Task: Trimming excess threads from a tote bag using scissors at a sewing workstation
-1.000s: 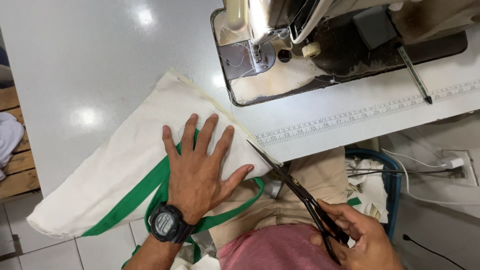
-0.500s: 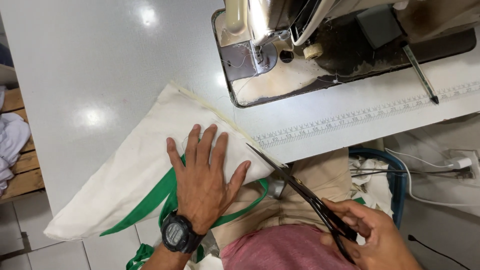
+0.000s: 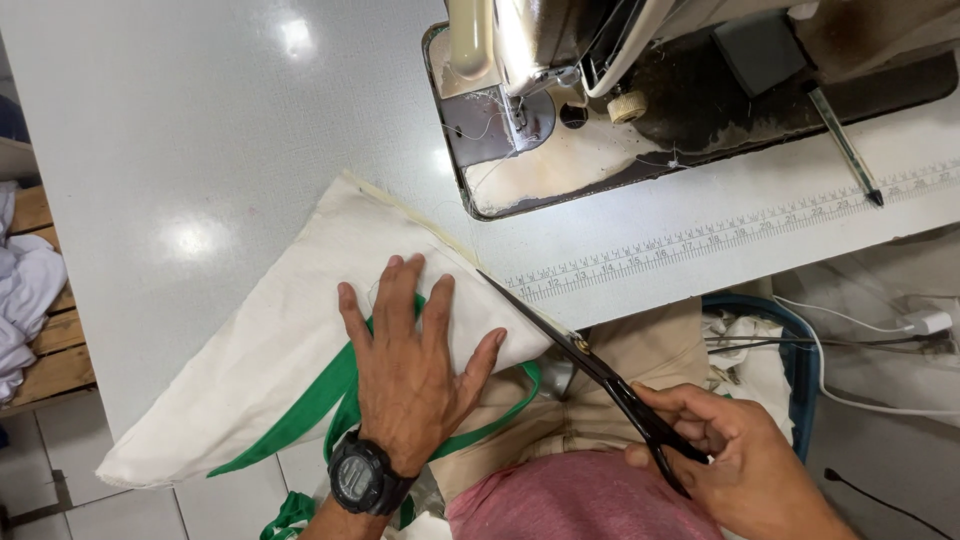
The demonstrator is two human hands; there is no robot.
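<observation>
A cream cloth bag with green straps lies on the white sewing table. My left hand, a black watch on its wrist, presses flat on the bag with fingers spread. My right hand grips black scissors by the handles near the table's front edge. The blades point up-left, and their tips touch the bag's right edge beside my left thumb. A thin thread runs from the bag toward the sewing machine.
The sewing machine sits at the back right of the table, with a printed ruler strip along the front edge. A blue bin with cloth scraps stands below right. White cloth on a wooden rack is at the left.
The bag and my left hand have slid a little down and right in view. The scissors stay at the bag's right edge in my right hand.
</observation>
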